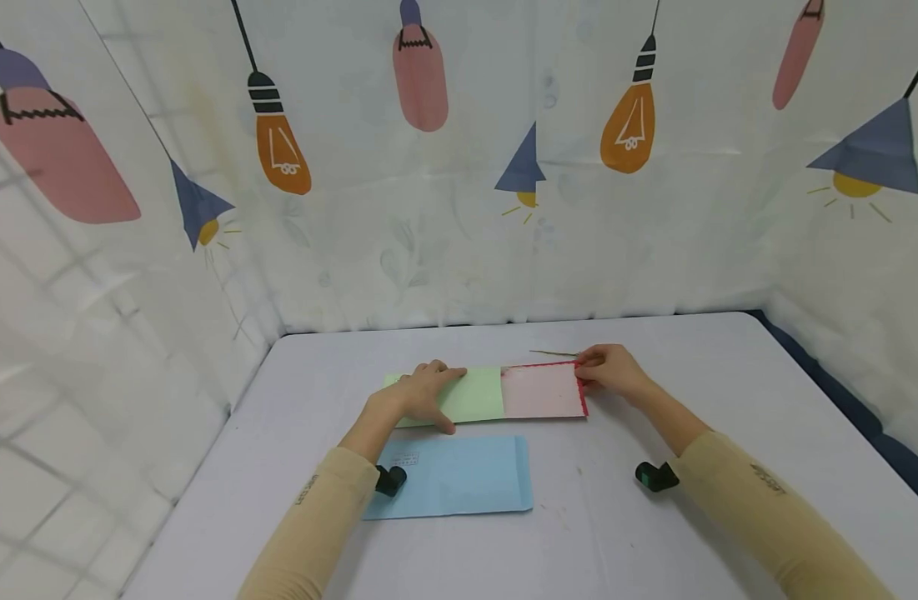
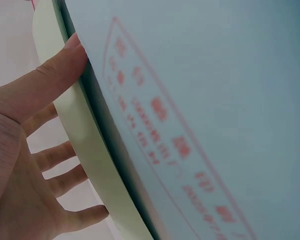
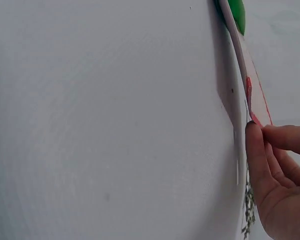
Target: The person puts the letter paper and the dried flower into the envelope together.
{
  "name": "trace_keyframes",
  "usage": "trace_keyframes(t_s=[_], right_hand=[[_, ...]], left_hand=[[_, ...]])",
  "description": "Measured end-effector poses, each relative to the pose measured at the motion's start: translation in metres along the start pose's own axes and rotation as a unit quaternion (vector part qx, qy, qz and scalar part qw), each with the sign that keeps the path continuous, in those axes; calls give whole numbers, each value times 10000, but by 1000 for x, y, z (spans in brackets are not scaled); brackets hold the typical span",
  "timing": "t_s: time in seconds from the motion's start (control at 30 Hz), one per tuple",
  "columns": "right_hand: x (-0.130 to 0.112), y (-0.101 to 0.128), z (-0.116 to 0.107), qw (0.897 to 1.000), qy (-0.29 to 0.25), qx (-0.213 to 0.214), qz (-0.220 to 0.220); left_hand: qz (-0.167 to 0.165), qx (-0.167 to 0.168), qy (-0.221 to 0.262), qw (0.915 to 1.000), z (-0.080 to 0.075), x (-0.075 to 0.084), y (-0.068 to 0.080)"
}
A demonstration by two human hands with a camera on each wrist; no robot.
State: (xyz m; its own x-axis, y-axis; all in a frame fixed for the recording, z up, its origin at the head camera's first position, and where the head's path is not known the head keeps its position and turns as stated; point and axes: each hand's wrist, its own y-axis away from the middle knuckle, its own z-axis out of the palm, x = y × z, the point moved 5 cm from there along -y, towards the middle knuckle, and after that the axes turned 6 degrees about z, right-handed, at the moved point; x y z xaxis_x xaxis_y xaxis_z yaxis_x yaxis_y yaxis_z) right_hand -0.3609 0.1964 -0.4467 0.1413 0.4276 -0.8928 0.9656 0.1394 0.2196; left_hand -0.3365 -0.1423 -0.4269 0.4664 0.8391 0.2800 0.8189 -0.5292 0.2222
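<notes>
A pale green envelope point(image 1: 475, 395) lies flat on the white table, with a pink card point(image 1: 541, 392) edged in red showing from its right end. My left hand point(image 1: 423, 395) rests on the green envelope with fingers spread, its thumb near the front edge. In the left wrist view the left thumb point(image 2: 60, 67) touches the envelope's edge. At the far right corner of the pink card, my right hand point(image 1: 612, 372) pinches the red edge between thumb and fingers. A light blue envelope point(image 1: 459, 479) with small printing lies in front of the green one.
A thin greenish strip or stem point(image 1: 552, 353) lies behind the pink card. The white tabletop point(image 1: 594, 533) reaches back to a fabric wall point(image 1: 459, 250) printed with lamps. Dark fabric point(image 1: 841, 387) runs along the table's right side.
</notes>
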Motion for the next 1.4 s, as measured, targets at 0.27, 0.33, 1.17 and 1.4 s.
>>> trace_keyframes(t_s=[0.27, 0.33, 1.17, 1.4], right_hand=[[-1, -4, 17, 9994, -175, -277, 93], [-2, -6, 22, 9990, -259, -335, 114], [-23, -16, 67, 9988, -300, -375, 3], [-28, -17, 79, 9988, -267, -419, -12]], left_hand=[[20, 16, 47, 10000, 0, 0, 0], [21, 21, 45, 10000, 0, 0, 0], [72, 24, 53, 10000, 0, 0, 0], [47, 8, 48, 10000, 1, -1, 0]])
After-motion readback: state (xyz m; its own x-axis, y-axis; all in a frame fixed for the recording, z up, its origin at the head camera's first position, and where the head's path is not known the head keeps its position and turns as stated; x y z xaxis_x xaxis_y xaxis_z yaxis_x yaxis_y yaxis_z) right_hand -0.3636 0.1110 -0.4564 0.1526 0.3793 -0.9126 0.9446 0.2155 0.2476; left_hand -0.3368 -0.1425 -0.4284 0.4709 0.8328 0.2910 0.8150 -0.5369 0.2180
